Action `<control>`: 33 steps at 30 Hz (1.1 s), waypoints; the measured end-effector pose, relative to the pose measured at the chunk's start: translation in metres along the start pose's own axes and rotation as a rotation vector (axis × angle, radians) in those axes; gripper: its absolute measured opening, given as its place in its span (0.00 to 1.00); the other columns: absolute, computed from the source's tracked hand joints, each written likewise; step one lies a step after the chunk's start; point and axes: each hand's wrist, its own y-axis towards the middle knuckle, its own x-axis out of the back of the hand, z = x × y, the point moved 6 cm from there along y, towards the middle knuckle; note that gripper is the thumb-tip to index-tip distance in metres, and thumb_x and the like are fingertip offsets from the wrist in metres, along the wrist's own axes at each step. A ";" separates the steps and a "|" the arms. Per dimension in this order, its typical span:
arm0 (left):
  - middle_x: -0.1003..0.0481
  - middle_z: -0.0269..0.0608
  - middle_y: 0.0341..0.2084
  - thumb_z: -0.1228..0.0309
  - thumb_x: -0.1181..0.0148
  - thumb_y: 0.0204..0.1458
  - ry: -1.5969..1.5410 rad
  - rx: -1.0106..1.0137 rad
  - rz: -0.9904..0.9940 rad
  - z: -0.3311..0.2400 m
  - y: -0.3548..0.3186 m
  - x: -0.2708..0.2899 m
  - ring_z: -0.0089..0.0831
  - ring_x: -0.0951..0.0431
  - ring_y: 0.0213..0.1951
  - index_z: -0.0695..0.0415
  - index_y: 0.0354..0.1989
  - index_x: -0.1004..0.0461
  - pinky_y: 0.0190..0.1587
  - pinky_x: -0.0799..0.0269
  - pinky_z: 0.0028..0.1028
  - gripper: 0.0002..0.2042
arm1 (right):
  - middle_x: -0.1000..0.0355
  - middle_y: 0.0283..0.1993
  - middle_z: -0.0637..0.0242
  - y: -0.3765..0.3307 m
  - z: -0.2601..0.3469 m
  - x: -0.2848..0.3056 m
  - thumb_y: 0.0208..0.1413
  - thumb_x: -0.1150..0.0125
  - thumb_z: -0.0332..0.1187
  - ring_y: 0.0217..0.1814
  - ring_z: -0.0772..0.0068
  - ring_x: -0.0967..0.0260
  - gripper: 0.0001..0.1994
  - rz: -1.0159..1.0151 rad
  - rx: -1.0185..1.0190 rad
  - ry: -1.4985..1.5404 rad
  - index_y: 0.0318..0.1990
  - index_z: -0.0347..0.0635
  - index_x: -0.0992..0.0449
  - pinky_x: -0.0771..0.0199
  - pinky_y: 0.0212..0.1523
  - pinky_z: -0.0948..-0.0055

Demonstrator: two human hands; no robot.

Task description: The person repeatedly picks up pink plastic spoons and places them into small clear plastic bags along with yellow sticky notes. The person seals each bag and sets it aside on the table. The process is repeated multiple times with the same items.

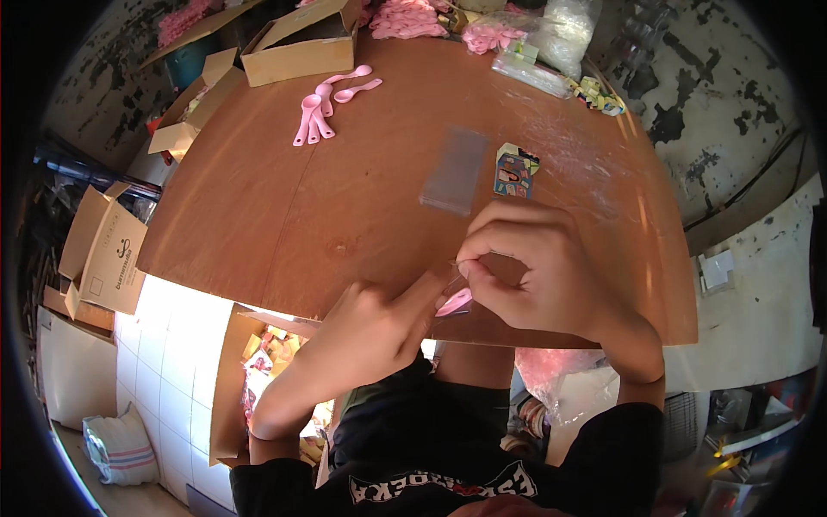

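Close to the table's near edge, my left hand (375, 323) is closed around a small clear bag with a pink spoon (455, 302), mostly hidden behind the fingers. My right hand (538, 267) pinches thumb and index fingertip together at what looks like the upper edge of that bag, touching the left fingertips. Just beyond the hands lies a flat stack of clear plastic bags (454, 170). To its right is a small pile of printed blue-and-yellow cards (515, 171). Several pink measuring spoons (312, 116) lie loose at the far left of the table.
An open cardboard box (300, 60) stands at the brown table's (345, 198) far left edge. Pink items (405, 17), a bulky clear plastic bag (564, 39) and more cards (599, 95) line the back. Below the left edge sits a carton of packed goods (228, 388).
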 end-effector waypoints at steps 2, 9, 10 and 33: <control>0.23 0.51 0.23 0.81 0.44 0.53 -0.229 -0.089 -0.073 -0.005 -0.001 0.006 0.51 0.23 0.21 0.62 0.51 0.28 0.24 0.26 0.38 0.16 | 0.27 0.32 0.64 -0.006 -0.013 -0.002 0.48 0.36 0.21 0.35 0.72 0.27 0.05 0.070 -0.223 0.435 0.33 0.32 0.23 0.28 0.38 0.74; 0.24 0.52 0.43 0.72 0.52 0.65 -0.728 0.001 -0.406 0.012 -0.020 -0.007 0.38 0.19 0.40 0.64 0.60 0.38 0.40 0.19 0.36 0.17 | 0.25 0.36 0.65 -0.008 -0.051 0.060 0.59 0.40 0.26 0.38 0.75 0.27 0.05 -0.251 -0.200 1.088 0.38 0.34 0.23 0.26 0.42 0.72; 0.27 0.54 0.50 0.68 0.55 0.67 -0.860 0.022 -0.474 0.016 -0.021 -0.009 0.42 0.20 0.47 0.64 0.63 0.44 0.43 0.16 0.42 0.19 | 0.25 0.36 0.64 -0.006 -0.064 0.085 0.60 0.41 0.28 0.38 0.74 0.27 0.06 -0.250 -0.075 1.189 0.39 0.34 0.22 0.25 0.42 0.71; 0.37 0.49 0.61 0.72 0.32 0.53 -1.075 -0.165 -0.508 0.001 0.016 -0.012 0.37 0.31 0.61 0.63 0.60 0.36 0.63 0.35 0.38 0.27 | 0.21 0.39 0.55 -0.016 0.007 0.049 0.52 0.32 0.26 0.39 0.68 0.23 0.09 -0.351 0.026 0.096 0.39 0.32 0.20 0.25 0.43 0.71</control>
